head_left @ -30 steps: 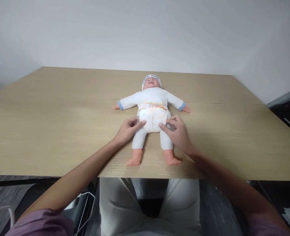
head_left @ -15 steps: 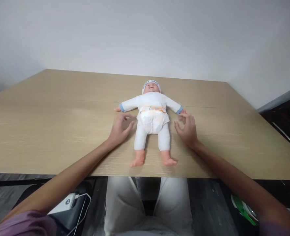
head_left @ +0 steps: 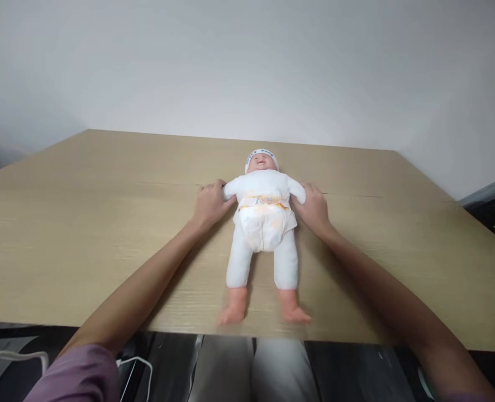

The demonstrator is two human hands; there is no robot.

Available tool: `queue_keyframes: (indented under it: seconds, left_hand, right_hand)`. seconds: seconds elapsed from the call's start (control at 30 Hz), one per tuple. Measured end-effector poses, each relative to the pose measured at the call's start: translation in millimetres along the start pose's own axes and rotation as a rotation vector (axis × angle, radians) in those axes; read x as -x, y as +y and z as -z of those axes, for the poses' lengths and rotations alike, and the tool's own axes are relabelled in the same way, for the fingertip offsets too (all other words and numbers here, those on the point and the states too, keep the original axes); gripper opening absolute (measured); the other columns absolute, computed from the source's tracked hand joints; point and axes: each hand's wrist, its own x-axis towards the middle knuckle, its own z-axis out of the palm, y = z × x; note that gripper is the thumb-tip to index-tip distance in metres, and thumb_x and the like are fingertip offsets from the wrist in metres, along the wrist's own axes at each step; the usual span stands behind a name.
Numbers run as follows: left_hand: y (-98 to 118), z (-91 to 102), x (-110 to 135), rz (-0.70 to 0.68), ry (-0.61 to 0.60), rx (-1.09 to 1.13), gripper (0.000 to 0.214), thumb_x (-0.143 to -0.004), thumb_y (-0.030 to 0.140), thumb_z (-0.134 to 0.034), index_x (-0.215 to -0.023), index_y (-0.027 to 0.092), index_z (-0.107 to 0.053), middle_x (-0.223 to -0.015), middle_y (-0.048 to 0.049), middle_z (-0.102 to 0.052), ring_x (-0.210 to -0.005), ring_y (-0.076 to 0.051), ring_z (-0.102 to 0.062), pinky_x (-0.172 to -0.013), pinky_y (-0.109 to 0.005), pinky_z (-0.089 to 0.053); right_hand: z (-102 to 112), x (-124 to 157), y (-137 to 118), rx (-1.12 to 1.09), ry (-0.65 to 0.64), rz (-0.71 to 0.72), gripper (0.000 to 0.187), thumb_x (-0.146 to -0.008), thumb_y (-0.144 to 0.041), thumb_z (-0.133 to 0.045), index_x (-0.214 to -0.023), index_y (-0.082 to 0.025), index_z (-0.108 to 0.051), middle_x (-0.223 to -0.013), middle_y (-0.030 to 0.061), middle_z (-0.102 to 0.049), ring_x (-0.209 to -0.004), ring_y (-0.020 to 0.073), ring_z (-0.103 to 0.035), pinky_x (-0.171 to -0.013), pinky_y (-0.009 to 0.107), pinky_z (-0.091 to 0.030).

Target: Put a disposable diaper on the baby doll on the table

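Observation:
A baby doll [head_left: 264, 184] in a white suit and printed white cap lies on its back, feet toward me. Around its middle is a white diaper [head_left: 264, 226] with an orange-edged printed waistband. My left hand [head_left: 214, 205] is closed around the doll's arm on the left, and my right hand [head_left: 312, 206] is closed around the arm on the right. Both of the doll's hands and blue cuffs are hidden by my fingers. The doll's bare feet point toward the near table edge.
The wooden table [head_left: 105, 234] reaches back to a pale wall [head_left: 247, 72]. A white cable [head_left: 147, 363] hangs below the near edge at left. At the far right is a dark object [head_left: 494, 212] beyond the table edge.
Both hands have gone from beside the doll to gripping its arms, which are drawn in closer to its body. The view has shifted, so doll and table edge appear lower.

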Motion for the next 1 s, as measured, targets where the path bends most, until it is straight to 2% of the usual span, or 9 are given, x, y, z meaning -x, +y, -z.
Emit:
queue_keyframes:
  seconds: [0.1,0.2,0.3,0.43,0.57,0.7,0.83,0.93,1.0]
  left_hand:
    - [31.9,38.7,34.7,0.093,0.028,0.155,0.046,-0.087,0.061,-0.083,-0.104,0.023,-0.065,-0.094,-0.0083,-0.077,-0.082,-0.028,-0.065,-0.079,-0.037,-0.043]
    - [70.4,82.5,106.0,0.167,0.063,0.227,0.05,-0.085,0.062,-0.086,-0.107,0.026,-0.06,-0.101,-0.0062,-0.076,-0.088,-0.029,-0.067,-0.074,-0.034,-0.041]
    - [104.2,108.4,217.0,0.221,-0.029,0.317,0.055,-0.087,0.063,-0.083,-0.118,0.028,-0.055,-0.105,-0.0083,-0.072,-0.091,-0.032,-0.068,-0.074,-0.039,-0.046]
    - [127.8,108.8,382.8,0.248,-0.341,0.416,0.057,-0.081,0.056,-0.083,-0.126,0.03,-0.059,-0.12,-0.0156,-0.073,-0.106,-0.041,-0.07,-0.087,-0.053,-0.055]
    - [129.5,108.4,498.9,0.364,-0.566,0.434,0.046,-0.073,0.044,-0.084,-0.113,0.034,-0.065,-0.108,-0.0146,-0.074,-0.102,-0.044,-0.07,-0.086,-0.058,-0.055]
    - [124.3,119.6,544.1,0.544,-0.631,0.407,0.049,-0.073,0.049,-0.088,-0.109,0.033,-0.059,-0.106,-0.0122,-0.074,-0.1,-0.044,-0.072,-0.086,-0.056,-0.055]
    - [109.9,132.5,554.8,0.614,-0.679,0.561,0.052,-0.09,0.066,-0.08,-0.121,0.03,-0.058,-0.114,-0.0088,-0.073,-0.108,-0.037,-0.074,-0.098,-0.05,-0.058]
    - [78.5,148.0,570.0,0.566,-0.759,0.851,0.057,-0.095,0.066,-0.078,-0.138,0.031,-0.065,-0.138,-0.0122,-0.073,-0.131,-0.035,-0.069,-0.117,-0.05,-0.053]
    - [45.2,159.4,588.9,0.634,-0.826,0.947,0.06,-0.094,0.069,-0.08,-0.138,0.03,-0.072,-0.139,-0.0139,-0.075,-0.133,-0.036,-0.069,-0.12,-0.051,-0.052]
  right_hand:
    - [26.5,12.4,-22.3,-0.118,0.023,-0.101,0.037,-0.094,-0.036,-0.063,-0.124,-0.019,-0.075,-0.121,0.0168,-0.081,-0.107,0.0359,-0.073,-0.094,0.047,-0.057]
    - [72.6,38.1,-43.0,-0.27,-0.037,-0.108,0.037,-0.09,-0.035,-0.067,-0.124,-0.023,-0.076,-0.12,0.0114,-0.083,-0.103,0.032,-0.075,-0.092,0.044,-0.058]
    - [131.3,82.4,-59.3,-0.381,-0.145,0.001,0.039,-0.091,-0.035,-0.072,-0.128,-0.026,-0.078,-0.123,0.0079,-0.084,-0.106,0.0301,-0.077,-0.094,0.042,-0.06]
    - [202.3,166.0,-78.4,-0.402,-0.351,0.131,0.039,-0.093,-0.034,-0.077,-0.132,-0.031,-0.08,-0.127,0.0053,-0.083,-0.115,0.0308,-0.078,-0.099,0.044,-0.062]
    - [223.1,258.5,-100.3,-0.385,-0.614,0.162,0.044,-0.098,-0.028,-0.075,-0.14,-0.039,-0.078,-0.133,0.0043,-0.081,-0.12,0.0321,-0.078,-0.103,0.049,-0.063]
    - [182.7,331.6,-112.9,-0.38,-0.719,0.112,0.052,-0.093,-0.018,-0.072,-0.142,-0.037,-0.077,-0.133,0.007,-0.082,-0.121,0.0357,-0.077,-0.107,0.057,-0.063]
    - [143.6,361.5,-108.0,-0.446,-0.759,0.053,0.05,-0.095,-0.019,-0.066,-0.143,-0.029,-0.077,-0.141,0.0101,-0.081,-0.127,0.0325,-0.077,-0.115,0.054,-0.061]
    - [149.6,362.2,-104.7,-0.463,-0.669,0.022,0.043,-0.099,-0.027,-0.063,-0.139,-0.03,-0.078,-0.146,0.0082,-0.079,-0.136,0.0313,-0.073,-0.124,0.059,-0.054]
    - [166.1,360.6,-109.2,-0.495,-0.621,0.008,0.039,-0.104,-0.029,-0.058,-0.138,-0.032,-0.078,-0.146,0.0062,-0.078,-0.139,0.0293,-0.071,-0.127,0.058,-0.052]
